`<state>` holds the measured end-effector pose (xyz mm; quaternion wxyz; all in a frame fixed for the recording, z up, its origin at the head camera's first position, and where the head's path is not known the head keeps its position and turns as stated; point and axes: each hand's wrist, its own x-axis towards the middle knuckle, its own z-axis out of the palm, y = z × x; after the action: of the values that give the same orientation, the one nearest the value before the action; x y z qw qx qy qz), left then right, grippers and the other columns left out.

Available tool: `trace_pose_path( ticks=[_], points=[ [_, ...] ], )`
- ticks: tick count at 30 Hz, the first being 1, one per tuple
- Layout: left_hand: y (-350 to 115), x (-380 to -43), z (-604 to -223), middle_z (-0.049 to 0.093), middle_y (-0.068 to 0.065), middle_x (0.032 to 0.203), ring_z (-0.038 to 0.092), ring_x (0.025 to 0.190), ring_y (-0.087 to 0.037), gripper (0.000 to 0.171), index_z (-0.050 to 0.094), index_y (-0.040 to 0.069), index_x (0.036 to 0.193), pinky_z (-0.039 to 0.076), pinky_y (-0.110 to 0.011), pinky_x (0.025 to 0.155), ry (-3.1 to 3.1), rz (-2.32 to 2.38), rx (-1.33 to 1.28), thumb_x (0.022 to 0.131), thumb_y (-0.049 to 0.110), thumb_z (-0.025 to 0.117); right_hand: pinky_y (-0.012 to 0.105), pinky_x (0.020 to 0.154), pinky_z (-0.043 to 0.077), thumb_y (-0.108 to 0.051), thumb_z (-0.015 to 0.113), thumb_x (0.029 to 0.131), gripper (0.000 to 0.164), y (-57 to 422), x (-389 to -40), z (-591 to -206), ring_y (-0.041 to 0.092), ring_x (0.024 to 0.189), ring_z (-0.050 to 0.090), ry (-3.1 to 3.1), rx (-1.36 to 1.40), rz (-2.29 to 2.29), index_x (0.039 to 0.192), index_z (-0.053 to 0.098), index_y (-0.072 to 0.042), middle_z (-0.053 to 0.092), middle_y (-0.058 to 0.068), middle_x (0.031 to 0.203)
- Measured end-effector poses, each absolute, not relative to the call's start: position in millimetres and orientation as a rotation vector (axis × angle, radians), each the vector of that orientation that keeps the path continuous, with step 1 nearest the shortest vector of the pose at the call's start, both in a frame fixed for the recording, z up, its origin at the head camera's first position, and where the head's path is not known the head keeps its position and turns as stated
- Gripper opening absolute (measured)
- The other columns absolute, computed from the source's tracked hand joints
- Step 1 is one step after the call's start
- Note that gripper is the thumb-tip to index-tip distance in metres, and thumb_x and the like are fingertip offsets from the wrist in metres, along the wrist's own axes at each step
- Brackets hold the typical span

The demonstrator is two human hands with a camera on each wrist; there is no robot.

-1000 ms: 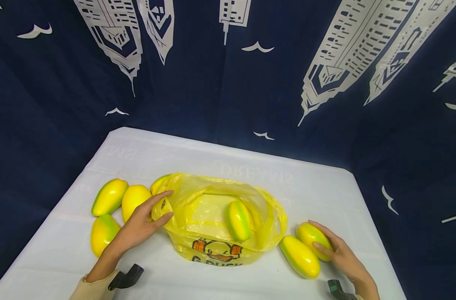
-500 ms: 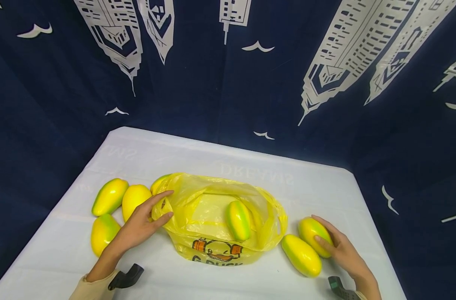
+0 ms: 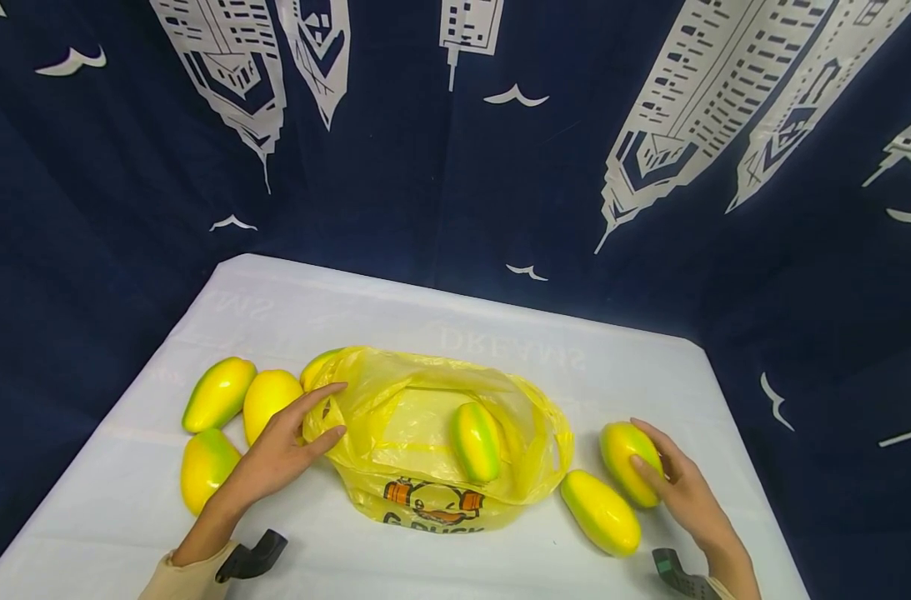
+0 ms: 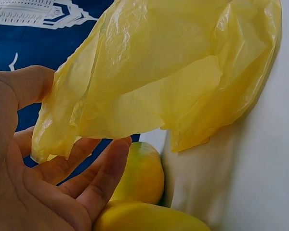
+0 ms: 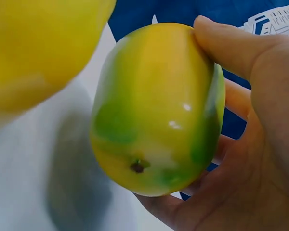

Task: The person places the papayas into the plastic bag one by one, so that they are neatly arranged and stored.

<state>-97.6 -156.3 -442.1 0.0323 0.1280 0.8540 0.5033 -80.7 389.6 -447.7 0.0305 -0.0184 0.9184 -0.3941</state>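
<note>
A yellow plastic bag (image 3: 368,483) with a duck print stands with its mouth open in the head view. My left hand (image 3: 275,454) holds its left handle, thumb and fingers on either side of the film in the left wrist view. Inside the bag lies a yellow-green mango (image 3: 476,442). To the right of the bag, my right hand (image 3: 683,496) grips another mango (image 5: 159,106) between thumb and fingers. In the right wrist view, a shadow shows on the table beside that mango. A second mango (image 3: 601,512) lies next to it, close to the bag's right side.
Left of the bag, several mangoes lie around my left hand, among them an upper one (image 3: 218,393) and a lower one (image 3: 206,468). One mango (image 3: 318,367) is partly hidden behind the bag. A dark blue printed curtain (image 3: 440,183) hangs behind the white table (image 3: 425,308).
My right hand has moved slightly up and away in the head view with its mango, which now stands apart from the mango beside it. The left hand and bag have stayed put.
</note>
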Motion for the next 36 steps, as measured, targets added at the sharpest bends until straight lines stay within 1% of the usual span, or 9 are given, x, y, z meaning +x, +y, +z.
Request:
trace_pose_path(
  ticks=[2, 5, 8, 15, 17, 20, 24, 28, 36],
  points=[
    [-156, -97, -442, 0.044, -0.014, 0.154, 0.042, 0.141, -0.035, 0.057, 0.046, 0.016, 0.149, 0.034, -0.063, 0.113, 2.629, 1.546, 0.394, 0.097, 0.024, 0.067, 0.003, 0.099, 0.030, -0.036, 0.056, 0.103, 0.061, 389, -82, -446, -0.023, 0.121, 0.027, 2.841, -0.041, -1.212, 0.157, 0.033, -0.019, 0.038, 0.016, 0.157],
    [-157, -98, -441, 0.043, -0.015, 0.155, 0.041, 0.141, -0.036, 0.057, 0.046, 0.015, 0.149, 0.034, -0.063, 0.113, 2.624, 1.547, 0.397, 0.097, 0.024, 0.067, 0.038, 0.118, 0.036, -0.038, 0.055, 0.103, 0.062, 388, -84, -445, -0.007, 0.133, 0.032, 2.845, -0.015, -1.215, 0.157, 0.032, -0.018, 0.037, 0.017, 0.158],
    [-157, -98, -442, 0.043, -0.015, 0.155, 0.040, 0.142, -0.036, 0.057, 0.046, 0.015, 0.149, 0.033, -0.063, 0.113, 2.622, 1.546, 0.398, 0.097, 0.024, 0.067, 0.071, 0.107, 0.032, -0.038, 0.055, 0.103, 0.062, 386, -85, -442, 0.011, 0.140, 0.034, 2.847, -0.004, -1.216, 0.158, 0.031, -0.019, 0.036, 0.018, 0.159],
    [-157, -98, -443, 0.042, -0.016, 0.155, 0.038, 0.143, -0.037, 0.057, 0.045, 0.015, 0.149, 0.032, -0.063, 0.114, 2.609, 1.560, 0.392, 0.097, 0.024, 0.067, 0.050, 0.110, 0.044, -0.037, 0.053, 0.104, 0.061, 379, -86, -433, 0.029, 0.140, 0.036, 2.885, -0.003, -1.137, 0.158, 0.030, -0.018, 0.036, 0.017, 0.158],
    [-157, -99, -443, 0.041, -0.016, 0.155, 0.038, 0.143, -0.037, 0.057, 0.045, 0.015, 0.149, 0.032, -0.063, 0.114, 2.608, 1.560, 0.392, 0.097, 0.024, 0.067, 0.052, 0.108, 0.044, -0.035, 0.053, 0.104, 0.062, 378, -86, -431, 0.039, 0.138, 0.036, 2.879, -0.012, -1.157, 0.158, 0.029, -0.017, 0.035, 0.020, 0.158],
    [-157, -99, -444, 0.041, -0.016, 0.155, 0.038, 0.143, -0.037, 0.057, 0.045, 0.015, 0.149, 0.033, -0.063, 0.114, 2.607, 1.559, 0.394, 0.097, 0.024, 0.067, 0.029, 0.099, 0.051, -0.034, 0.053, 0.105, 0.061, 375, -85, -427, 0.039, 0.133, 0.043, 2.892, -0.013, -1.151, 0.158, 0.030, -0.018, 0.037, 0.019, 0.157],
    [-157, -99, -444, 0.041, -0.016, 0.156, 0.038, 0.143, -0.036, 0.057, 0.045, 0.015, 0.149, 0.033, -0.062, 0.114, 2.603, 1.565, 0.398, 0.097, 0.023, 0.067, 0.010, 0.083, 0.048, -0.029, 0.055, 0.104, 0.058, 368, -83, -421, 0.017, 0.119, 0.055, 2.921, -0.052, -1.170, 0.157, 0.032, -0.018, 0.041, 0.019, 0.153],
    [-157, -98, -444, 0.041, -0.016, 0.156, 0.039, 0.143, -0.036, 0.057, 0.045, 0.015, 0.149, 0.033, -0.062, 0.114, 2.602, 1.567, 0.395, 0.097, 0.023, 0.067, 0.014, 0.078, 0.053, -0.023, 0.056, 0.104, 0.057, 362, -82, -414, -0.010, 0.105, 0.050, 2.951, -0.114, -1.203, 0.156, 0.034, -0.018, 0.043, 0.018, 0.150],
    [-157, -98, -445, 0.042, -0.015, 0.155, 0.039, 0.143, -0.036, 0.057, 0.045, 0.015, 0.149, 0.033, -0.061, 0.114, 2.610, 1.569, 0.397, 0.097, 0.023, 0.067, 0.014, 0.077, 0.054, -0.020, 0.058, 0.103, 0.057, 349, -81, -401, -0.017, 0.106, 0.046, 3.000, -0.148, -1.212, 0.155, 0.035, -0.019, 0.044, 0.017, 0.150]
  ],
)
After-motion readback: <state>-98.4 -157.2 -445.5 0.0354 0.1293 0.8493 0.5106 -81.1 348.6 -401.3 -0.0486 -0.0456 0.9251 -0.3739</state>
